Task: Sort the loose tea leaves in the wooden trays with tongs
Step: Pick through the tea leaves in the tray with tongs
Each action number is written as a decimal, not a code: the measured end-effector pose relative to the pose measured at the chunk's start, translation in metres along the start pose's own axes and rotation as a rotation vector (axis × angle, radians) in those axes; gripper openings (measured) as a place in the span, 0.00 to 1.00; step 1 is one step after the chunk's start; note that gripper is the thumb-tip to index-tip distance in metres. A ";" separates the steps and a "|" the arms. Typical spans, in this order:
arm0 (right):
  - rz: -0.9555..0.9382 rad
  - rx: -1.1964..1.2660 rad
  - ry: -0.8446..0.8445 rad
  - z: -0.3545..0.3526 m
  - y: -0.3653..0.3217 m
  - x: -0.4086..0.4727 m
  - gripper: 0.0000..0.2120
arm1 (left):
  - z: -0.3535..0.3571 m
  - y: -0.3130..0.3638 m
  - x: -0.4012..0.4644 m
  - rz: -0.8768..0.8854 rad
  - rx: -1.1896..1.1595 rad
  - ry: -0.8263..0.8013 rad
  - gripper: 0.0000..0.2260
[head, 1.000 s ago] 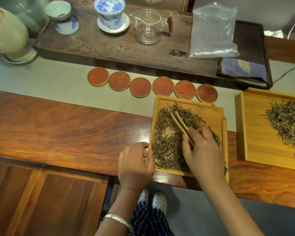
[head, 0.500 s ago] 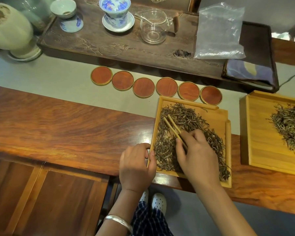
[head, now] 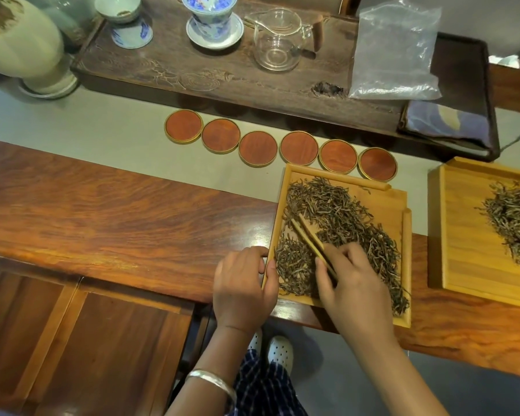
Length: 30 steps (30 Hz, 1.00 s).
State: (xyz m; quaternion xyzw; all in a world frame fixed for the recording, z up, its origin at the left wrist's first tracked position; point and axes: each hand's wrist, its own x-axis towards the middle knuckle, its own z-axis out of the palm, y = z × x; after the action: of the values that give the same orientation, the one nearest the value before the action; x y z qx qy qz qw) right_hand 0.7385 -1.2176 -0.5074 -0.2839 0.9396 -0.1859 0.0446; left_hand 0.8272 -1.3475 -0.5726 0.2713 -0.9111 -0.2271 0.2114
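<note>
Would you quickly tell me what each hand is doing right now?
Left hand: grips the left edge of the wooden tray, steadying it.
Right hand: holds the tongs, tips in the tea leaves.
</note>
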 end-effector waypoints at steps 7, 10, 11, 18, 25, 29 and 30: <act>-0.063 0.051 0.007 -0.010 0.006 -0.031 0.13 | -0.003 0.002 0.001 -0.054 -0.009 -0.063 0.04; -0.040 0.041 -0.067 -0.007 0.006 -0.053 0.14 | -0.005 0.003 0.002 -0.073 -0.016 -0.088 0.06; -0.028 0.037 -0.079 -0.006 0.006 -0.055 0.14 | -0.006 0.004 0.003 -0.079 -0.016 -0.095 0.06; -0.012 0.014 -0.004 -0.004 0.007 -0.033 0.12 | -0.007 0.004 0.003 -0.129 -0.036 -0.136 0.03; 0.037 0.045 0.053 -0.005 0.008 -0.027 0.12 | -0.004 0.001 0.002 -0.132 -0.046 -0.144 0.03; 0.118 0.063 0.169 -0.013 0.026 -0.022 0.13 | -0.003 0.001 0.001 -0.136 -0.037 -0.130 0.02; 0.133 0.056 0.172 -0.013 0.030 -0.020 0.13 | -0.003 0.002 0.001 -0.138 -0.035 -0.133 0.03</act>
State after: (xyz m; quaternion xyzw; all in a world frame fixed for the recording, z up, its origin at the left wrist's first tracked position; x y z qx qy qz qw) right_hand 0.7370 -1.1789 -0.5072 -0.2028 0.9511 -0.2322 -0.0160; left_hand 0.8272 -1.3478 -0.5688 0.3139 -0.8982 -0.2746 0.1388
